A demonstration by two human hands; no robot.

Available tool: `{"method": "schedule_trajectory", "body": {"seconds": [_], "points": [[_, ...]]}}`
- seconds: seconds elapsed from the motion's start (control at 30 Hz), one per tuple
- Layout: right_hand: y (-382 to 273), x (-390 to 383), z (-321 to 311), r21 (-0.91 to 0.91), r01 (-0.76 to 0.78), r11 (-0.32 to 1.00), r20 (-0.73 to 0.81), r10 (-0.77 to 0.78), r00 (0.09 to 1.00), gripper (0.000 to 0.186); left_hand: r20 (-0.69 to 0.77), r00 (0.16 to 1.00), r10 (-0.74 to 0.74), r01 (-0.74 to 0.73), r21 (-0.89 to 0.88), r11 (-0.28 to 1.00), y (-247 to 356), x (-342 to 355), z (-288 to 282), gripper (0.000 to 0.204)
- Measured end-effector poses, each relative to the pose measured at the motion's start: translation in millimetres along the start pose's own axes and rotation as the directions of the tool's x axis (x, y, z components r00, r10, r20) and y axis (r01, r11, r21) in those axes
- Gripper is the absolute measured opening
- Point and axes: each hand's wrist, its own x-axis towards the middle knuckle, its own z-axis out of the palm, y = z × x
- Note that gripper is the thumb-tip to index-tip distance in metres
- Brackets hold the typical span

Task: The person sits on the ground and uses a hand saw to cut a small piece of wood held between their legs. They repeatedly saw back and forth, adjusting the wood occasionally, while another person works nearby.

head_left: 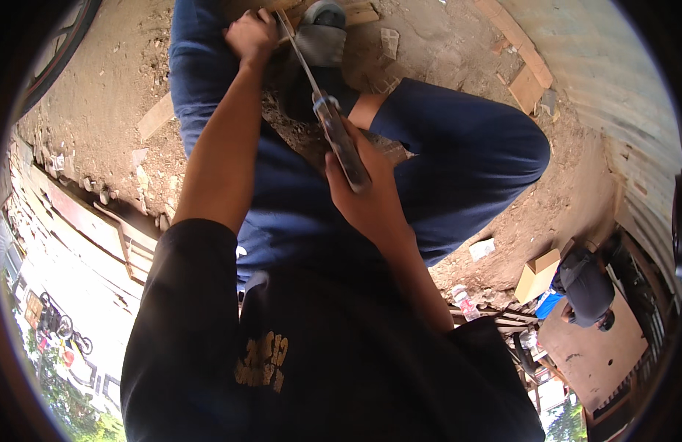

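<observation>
My right hand point(366, 188) is closed around the brown handle of a handsaw point(307, 68). Its narrow blade, seen nearly edge-on, points up and away past my foot. Close to the blade's far end, my left hand point(252, 37) is closed, pressed down on a piece of wood point(285, 28) that its fingers and the top edge of the view partly hide. The blade's tip reaches this wood; I cannot tell how deep it sits. My foot in a grey shoe point(322, 44) is just right of the blade.
Wood offcuts point(526, 88) lie on the dirt ground point(429, 44) beside a corrugated metal wall point(621, 66). A wheel point(64, 55) stands at upper left. At lower right another person point(588, 287) bends by a wooden board point(595, 350), near a cardboard box point(538, 274) and a plastic bottle point(466, 302).
</observation>
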Motion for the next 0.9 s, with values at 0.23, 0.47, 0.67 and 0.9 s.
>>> {"method": "schedule_trajectory", "body": {"seconds": [0.23, 0.47, 0.67, 0.9], "points": [[-14.4, -44.6, -27.7, -0.14, -0.034, 0.99, 0.056, 0.042, 0.998, 0.054, 0.03, 0.999, -0.028, 0.03, -0.067, 0.997, 1.1, -6.1, -5.6, 0.044], [-5.1, -44.6, -21.3, -0.079, -0.061, 0.995, 0.043, 0.065, 0.997, 0.059, 0.01, 1.0, 0.022, -0.022, 0.012, 1.0, -12.1, 0.0, 6.2, 0.045], [-8.0, -29.0, -8.9, -0.003, -0.136, 0.991, 0.061, 0.136, 0.989, 0.065, 0.053, 0.999, -0.005, 0.006, -0.018, 1.0, -6.3, 1.3, 5.9, 0.043], [-3.2, -71.0, -31.1, -0.046, -0.033, 0.998, 0.019, 0.034, 0.999, 0.066, 0.022, 0.998, 0.061, -0.06, -0.027, 0.998, -0.8, 2.2, -5.5, 0.043]]}}
